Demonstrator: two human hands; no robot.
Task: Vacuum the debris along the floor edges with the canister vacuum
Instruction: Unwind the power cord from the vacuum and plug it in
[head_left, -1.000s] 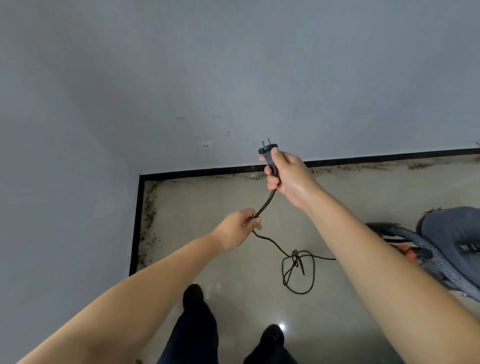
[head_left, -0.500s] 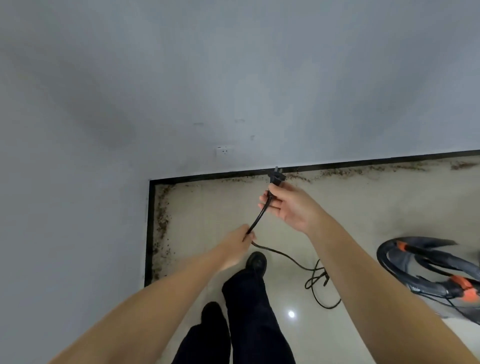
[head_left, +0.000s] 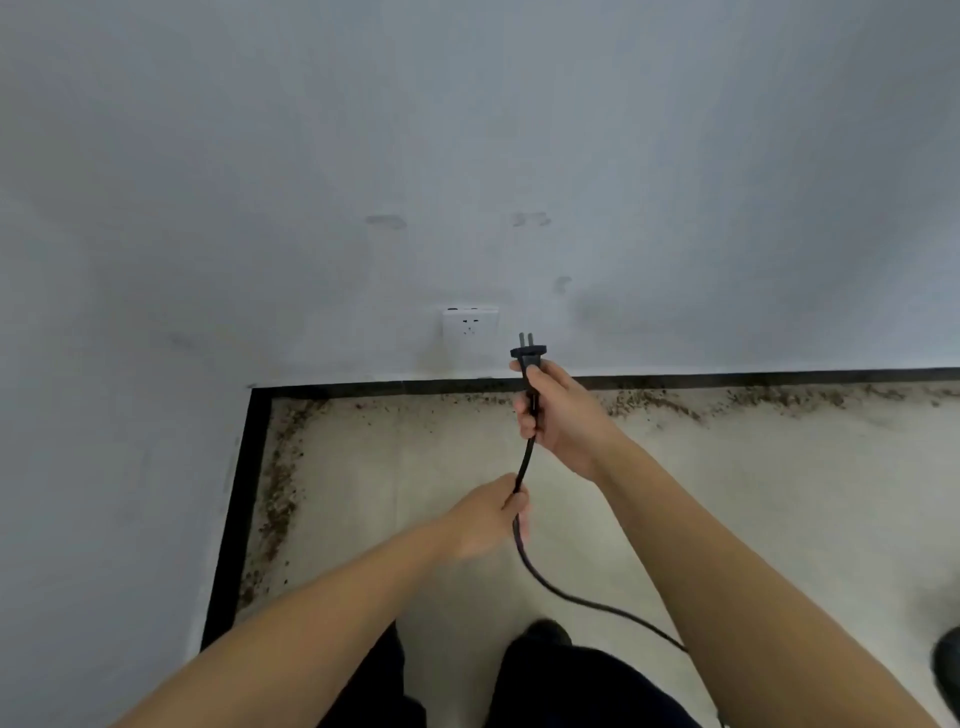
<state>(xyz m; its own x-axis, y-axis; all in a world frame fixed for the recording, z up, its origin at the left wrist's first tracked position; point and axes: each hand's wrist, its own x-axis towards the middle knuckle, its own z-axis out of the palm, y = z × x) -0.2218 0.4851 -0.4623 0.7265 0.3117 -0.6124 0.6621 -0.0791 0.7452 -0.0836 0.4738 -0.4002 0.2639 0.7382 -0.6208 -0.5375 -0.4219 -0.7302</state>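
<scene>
Right hand (head_left: 563, 415) wraps its fingers round the neck of the plug (head_left: 529, 352), prongs aimed up at the wall outlet (head_left: 470, 323) just upper left of it, likely lined up to push in. Left hand (head_left: 485, 519) pinches the power cord (head_left: 522, 470) lower down, probably feeding slack so it doesn't drag. Cord trails off to lower right. Debris (head_left: 278, 499) lines the floor edges along the black baseboard (head_left: 244, 483). Canister vacuum isn't in frame.
</scene>
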